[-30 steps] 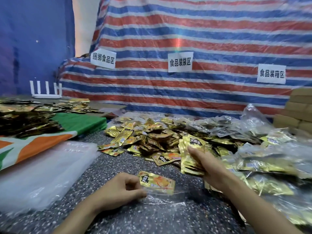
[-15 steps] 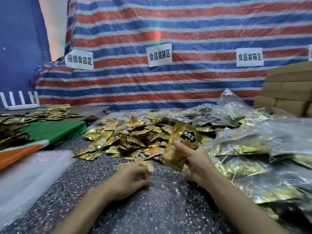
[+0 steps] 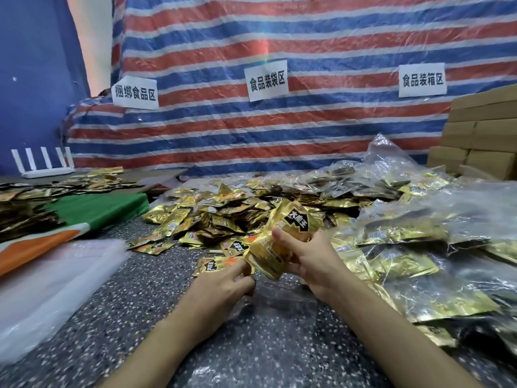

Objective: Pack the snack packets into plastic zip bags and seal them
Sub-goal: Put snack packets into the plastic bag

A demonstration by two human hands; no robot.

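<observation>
Just above the far edge of the clear plastic zip bag (image 3: 282, 302), which lies flat and almost invisible on the speckled dark table (image 3: 134, 317), the right hand (image 3: 313, 264) holds a stack of gold foil snack packets (image 3: 277, 247), thumb across the front and fingers wrapped behind.

The stack's long axis slants. Its top, with the black label, leans up and away from the bag, while its lower end points down and left, toward the bag's far left corner. At that corner is the left hand (image 3: 223, 284), fingers curled with the tips drawn together right at the film. It may be pinching the bag's lip, but the film is too clear to tell whether it grips anything.

The left hand is therefore nearer the bag's mouth and the right carries the load, with the stack's lower end almost touching the left fingertips. I judge that the lip must be lifted before the stack can slide in lower end first.

The packets look thin, crinkled and shiny, slightly fanned at the lower end, so they may slip apart.

A single gold foil packet (image 3: 215, 264) lies flat just beyond the bag. Farther beyond the bag spreads a loose heap of gold packets (image 3: 223, 217), and to the bag's right lie filled clear bags (image 3: 419, 247).
</observation>
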